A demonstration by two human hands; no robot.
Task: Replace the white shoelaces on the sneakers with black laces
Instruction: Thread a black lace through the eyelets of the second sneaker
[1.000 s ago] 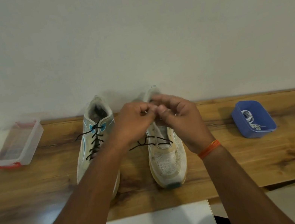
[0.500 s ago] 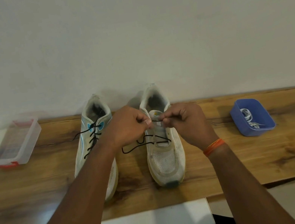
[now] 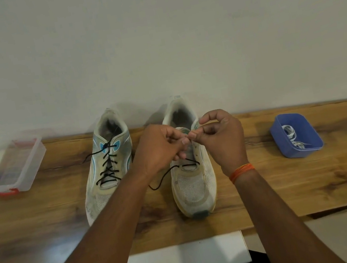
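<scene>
Fingers (image 3: 184,139) of both hands pinch the black lace (image 3: 170,171) above the right sneaker (image 3: 194,183) — its tail trails toward seven o'clock. Laced sneaker (image 3: 106,166) at nine; blue tub (image 3: 299,151) at three, clear box (image 3: 9,167) farther left on the desk (image 3: 293,186).

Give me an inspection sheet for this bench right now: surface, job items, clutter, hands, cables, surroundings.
Surface: wooden bench top, white panel below its front edge.
Job's things: left sneaker laced in black; right sneaker with black lace through the lowest eyelets only, one end loose on the wood; white laces in blue tub.
Clutter: clear plastic box.
Hands: left hand and right hand pinch together over the right sneaker's tongue.
Cables: nothing seen.
Surroundings: plain wall.
</scene>
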